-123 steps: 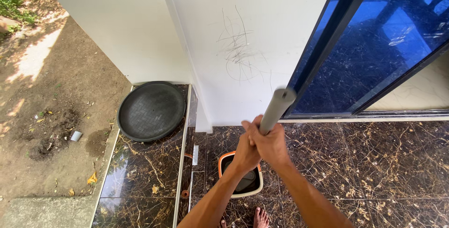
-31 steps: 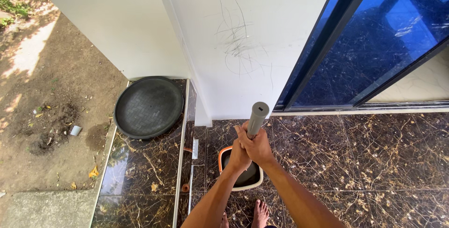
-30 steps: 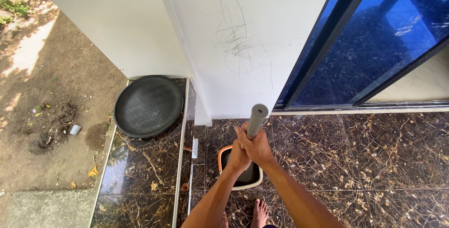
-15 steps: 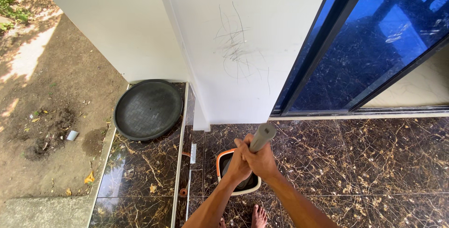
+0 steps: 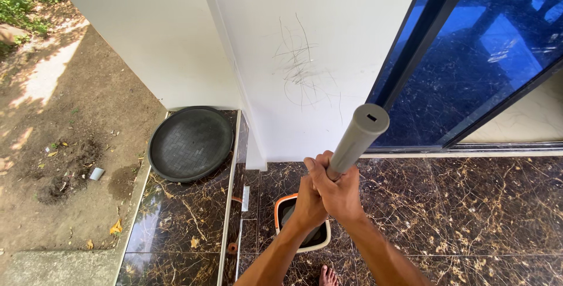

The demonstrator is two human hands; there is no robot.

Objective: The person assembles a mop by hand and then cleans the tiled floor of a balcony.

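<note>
Above marble floor (image 5: 469, 215), both hands (image 5: 328, 192) wrapped round grey handle (image 5: 356, 139), over bucket (image 5: 282, 211).

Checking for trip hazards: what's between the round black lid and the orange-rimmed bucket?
In the head view, a floor step edge separates the lid from the bucket.

Dark marble floor (image 5: 469, 215): orange-rimmed bucket (image 5: 286, 208), round black lid (image 5: 190, 143) on it.

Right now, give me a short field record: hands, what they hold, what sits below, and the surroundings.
left hand: wrapped around the grey handle
right hand: wrapped around the same handle, against the left
grey handle: tilted, top end toward the camera
bucket: orange-rimmed, below the hands on the marble floor
round black tray: on the floor by the white wall
</note>
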